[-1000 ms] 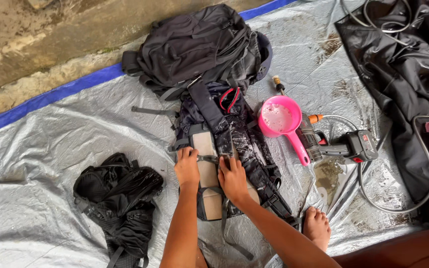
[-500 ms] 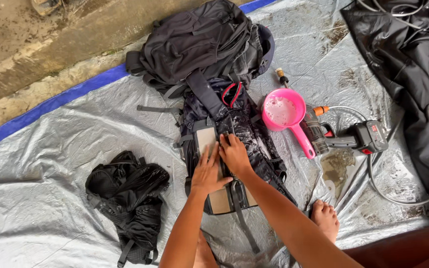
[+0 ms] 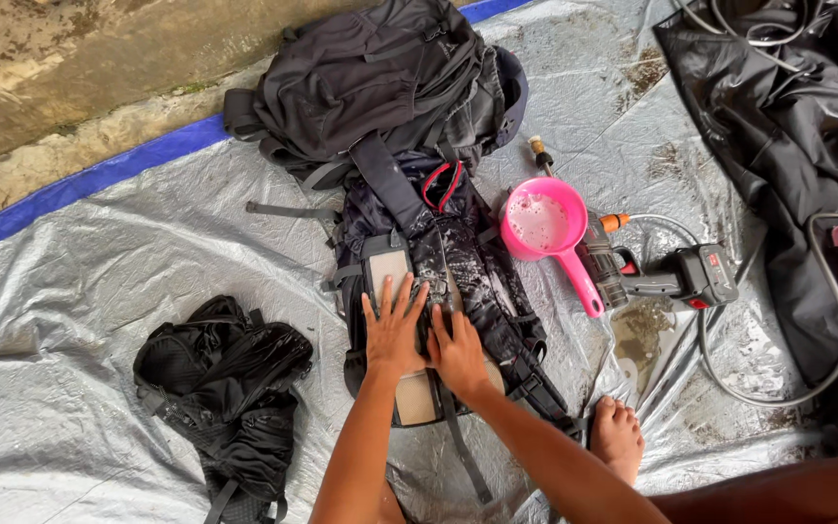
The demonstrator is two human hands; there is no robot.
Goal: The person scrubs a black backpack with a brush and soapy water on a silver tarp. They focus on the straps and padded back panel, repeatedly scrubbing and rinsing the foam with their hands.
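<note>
A dark, soapy backpack lies flat on a grey tarp, its tan back padding facing up. My left hand presses palm-down on the padding with fingers spread. My right hand lies flat beside it on the wet dark fabric, thumb touching the left hand. Neither hand holds anything. A larger black backpack rests against the top end of the soapy one.
A pink dipper with foamy water sits right of the backpack, next to a spray gun with a hose. A small black bag lies at left. My bare foot rests lower right. Black fabric covers the far right.
Both hands slid up along the backpack's padding, then spread flat side by side. The view shifted slightly; the bags and tools stay in place.
</note>
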